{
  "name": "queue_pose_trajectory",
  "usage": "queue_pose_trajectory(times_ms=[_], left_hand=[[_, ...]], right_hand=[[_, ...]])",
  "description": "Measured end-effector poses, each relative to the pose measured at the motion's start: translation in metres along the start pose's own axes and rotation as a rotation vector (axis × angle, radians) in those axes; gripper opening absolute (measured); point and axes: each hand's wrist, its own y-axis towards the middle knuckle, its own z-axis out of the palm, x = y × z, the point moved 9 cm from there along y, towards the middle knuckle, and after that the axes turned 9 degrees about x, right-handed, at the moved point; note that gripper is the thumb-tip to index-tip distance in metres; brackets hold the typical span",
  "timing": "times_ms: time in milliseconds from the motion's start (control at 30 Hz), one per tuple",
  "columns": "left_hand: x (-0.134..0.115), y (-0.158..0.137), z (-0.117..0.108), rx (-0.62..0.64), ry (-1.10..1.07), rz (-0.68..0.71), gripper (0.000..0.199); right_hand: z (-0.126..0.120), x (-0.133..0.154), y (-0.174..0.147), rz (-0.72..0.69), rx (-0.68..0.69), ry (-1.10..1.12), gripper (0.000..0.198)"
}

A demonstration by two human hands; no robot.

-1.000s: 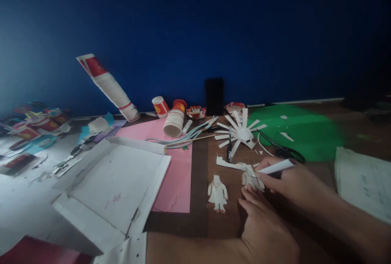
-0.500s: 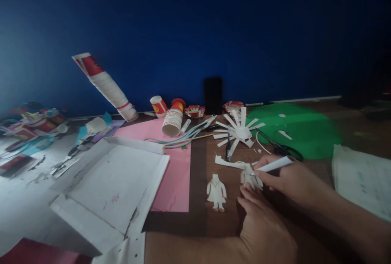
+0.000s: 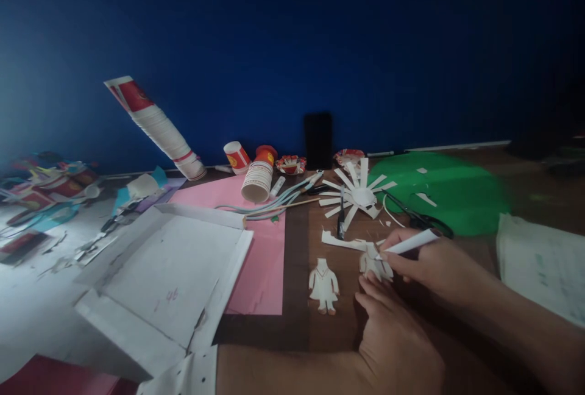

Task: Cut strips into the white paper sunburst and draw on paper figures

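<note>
My right hand (image 3: 427,264) grips a white pen (image 3: 409,242) with its tip on a small paper figure cutout (image 3: 375,263) lying on the brown table. My left hand (image 3: 395,340) rests flat below that cutout, fingertips touching its lower edge. A second paper figure (image 3: 323,285) lies to the left, free of both hands. Above them sit a white strip of paper (image 3: 340,241), a black pen (image 3: 340,218) and a paper cup cut into a star of strips (image 3: 359,195).
Black scissors (image 3: 418,219) lie on a green paper sheet (image 3: 445,191). A pink sheet (image 3: 265,261) and a flattened white box (image 3: 164,273) fill the left. Paper cups (image 3: 258,180), a leaning cup stack (image 3: 153,124) and a dark phone (image 3: 319,141) stand by the blue wall. Papers (image 3: 542,264) lie right.
The view has drifted slightly, so everything sits a little higher and further left. Both hands stay on the small cutout with the pen tip against it.
</note>
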Motion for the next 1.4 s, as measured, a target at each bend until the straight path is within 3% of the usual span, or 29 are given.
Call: queue_pose_trajectory(times_ms=[167, 1400], left_hand=[[-0.0040, -0.0002, -0.0013, 0.006, 0.031, 0.085, 0.037], [-0.0026, 0.0010, -0.0007, 0.029, 0.021, 0.095, 0.038]], right_hand=[[-0.0019, -0.0013, -0.0007, 0.019, -0.019, -0.013, 0.016], [-0.0093, 0.0047, -0.0044, 0.049, -0.015, -0.003, 0.022]])
